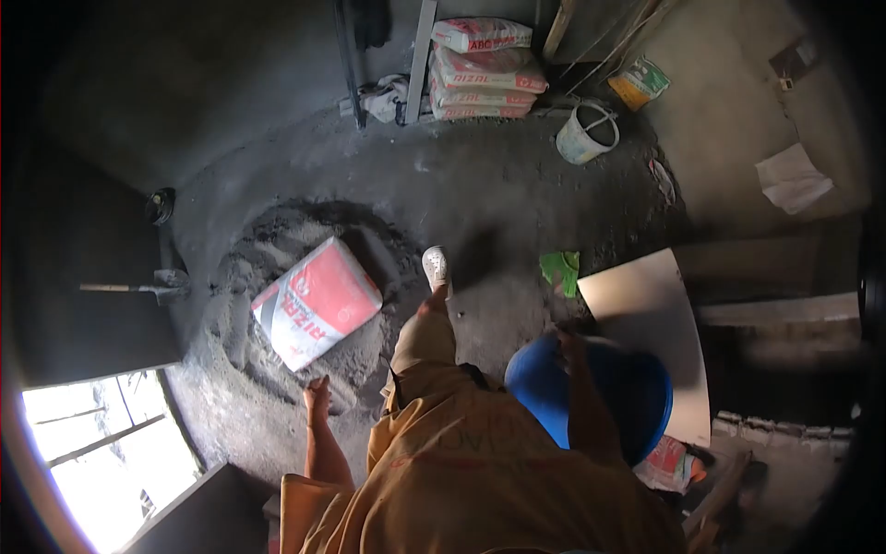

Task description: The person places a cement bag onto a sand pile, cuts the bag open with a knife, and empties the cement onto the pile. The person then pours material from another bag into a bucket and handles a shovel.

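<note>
A cement bag [318, 303], white and red with RIZAL lettering, lies tilted on a ring-shaped heap of grey sand [235, 323]. Just below the bag's near corner hangs my left hand [317, 395], its fingers curled together with nothing visible in them. It appears apart from the bag. My right hand [570, 346] is over the far edge of a blue drum [535, 388] on my right. Shadow and blur hide its fingers, so I cannot tell whether it touches the drum. One shoe [436, 266] shows ahead of me on the floor.
Stacked cement bags [487, 78] stand by the far wall, with a whitish bucket [586, 134] to their right. A shovel [152, 288] is at the left. A pale board [646, 305] and a green scrap [559, 270] lie near the drum. Bright light enters through a window [101, 443].
</note>
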`<state>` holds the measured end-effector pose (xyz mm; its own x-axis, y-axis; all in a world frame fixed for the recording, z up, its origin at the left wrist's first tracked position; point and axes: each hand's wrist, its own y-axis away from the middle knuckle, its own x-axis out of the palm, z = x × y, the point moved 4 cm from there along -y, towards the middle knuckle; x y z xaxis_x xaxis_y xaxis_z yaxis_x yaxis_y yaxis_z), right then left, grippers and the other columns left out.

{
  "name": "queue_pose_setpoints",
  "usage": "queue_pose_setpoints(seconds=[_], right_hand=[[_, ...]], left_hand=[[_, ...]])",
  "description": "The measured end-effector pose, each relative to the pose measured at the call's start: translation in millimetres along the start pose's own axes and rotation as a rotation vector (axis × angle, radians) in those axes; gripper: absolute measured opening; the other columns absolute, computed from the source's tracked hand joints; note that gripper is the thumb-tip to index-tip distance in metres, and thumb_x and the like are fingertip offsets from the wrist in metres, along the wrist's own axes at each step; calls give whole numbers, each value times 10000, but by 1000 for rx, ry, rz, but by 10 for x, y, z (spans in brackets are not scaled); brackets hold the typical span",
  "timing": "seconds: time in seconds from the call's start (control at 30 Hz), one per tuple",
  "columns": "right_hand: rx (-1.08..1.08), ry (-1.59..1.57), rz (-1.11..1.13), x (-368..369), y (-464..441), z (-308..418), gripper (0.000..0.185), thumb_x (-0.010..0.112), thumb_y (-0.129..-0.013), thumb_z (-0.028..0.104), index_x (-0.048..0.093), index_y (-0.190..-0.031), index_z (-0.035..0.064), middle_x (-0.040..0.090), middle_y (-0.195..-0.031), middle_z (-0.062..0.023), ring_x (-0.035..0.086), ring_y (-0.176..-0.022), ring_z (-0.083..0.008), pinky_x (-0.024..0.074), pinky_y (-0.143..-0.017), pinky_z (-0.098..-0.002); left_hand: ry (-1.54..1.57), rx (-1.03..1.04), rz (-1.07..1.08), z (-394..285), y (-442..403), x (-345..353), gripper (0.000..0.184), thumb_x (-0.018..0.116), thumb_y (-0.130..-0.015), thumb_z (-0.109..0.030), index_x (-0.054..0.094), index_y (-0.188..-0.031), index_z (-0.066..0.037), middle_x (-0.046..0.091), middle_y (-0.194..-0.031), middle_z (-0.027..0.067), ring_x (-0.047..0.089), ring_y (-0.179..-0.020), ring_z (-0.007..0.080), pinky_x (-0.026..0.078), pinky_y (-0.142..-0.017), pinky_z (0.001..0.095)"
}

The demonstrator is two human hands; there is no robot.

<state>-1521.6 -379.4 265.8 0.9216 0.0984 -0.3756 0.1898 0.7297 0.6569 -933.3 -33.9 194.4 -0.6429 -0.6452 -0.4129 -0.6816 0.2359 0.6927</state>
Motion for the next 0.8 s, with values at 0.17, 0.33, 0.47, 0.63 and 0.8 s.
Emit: queue_pose_setpoints(seconds=[0.17, 0.33, 0.47, 0.63, 0.8], right_hand=[[-419, 1113, -379, -803, -2239, 244, 286, 619, -884, 321, 600, -923, 38, 678, -781, -151, 660, -595, -278, 492, -510, -403], [-135, -260, -282, -915, -2573, 2220, 505, 535, -912, 537, 519, -687, 86, 498, -553, -38, 508, -415, -187, 404, -398, -356], [-730, -114, -739, -837, -3146, 3812, 422, 436, -974, 461, 504, -710, 139, 430, -565, 25, 449, -488, -119, 360, -447, -296], [-358, -584, 36, -176, -3295, 5492, 323, 500, -949, 401, 564, -918, 86, 520, -733, 4, 499, -583, -124, 423, -547, -296], [-627, -316, 63, 490, -4336, 6871, 252, 568, -920, 306, 547, -1036, 84, 537, -794, -1, 528, -663, -120, 420, -611, -285]], left_hand=[[-206, -327, 40, -149, -416, 764, 379, 713, -809, -356, 629, -964, -20, 592, -665, 84, 561, -530, 198, 460, -421, 339], [-39, -203, 29, -1251, -993, 1448, 392, 659, -836, -340, 616, -1112, -65, 642, -846, 69, 603, -702, 208, 473, -517, 336], [-146, -62, 105, -3039, -1474, 1979, 406, 663, -847, -399, 641, -1026, -35, 612, -710, 84, 570, -554, 197, 481, -490, 329], [18, 247, 34, -4894, -1979, 2326, 343, 646, -880, -380, 629, -1017, -66, 625, -852, 64, 597, -707, 147, 491, -512, 282], [92, 284, -64, -5142, -2506, 2868, 437, 637, -883, -393, 586, -1187, -83, 642, -932, 61, 600, -724, 157, 512, -609, 327]])
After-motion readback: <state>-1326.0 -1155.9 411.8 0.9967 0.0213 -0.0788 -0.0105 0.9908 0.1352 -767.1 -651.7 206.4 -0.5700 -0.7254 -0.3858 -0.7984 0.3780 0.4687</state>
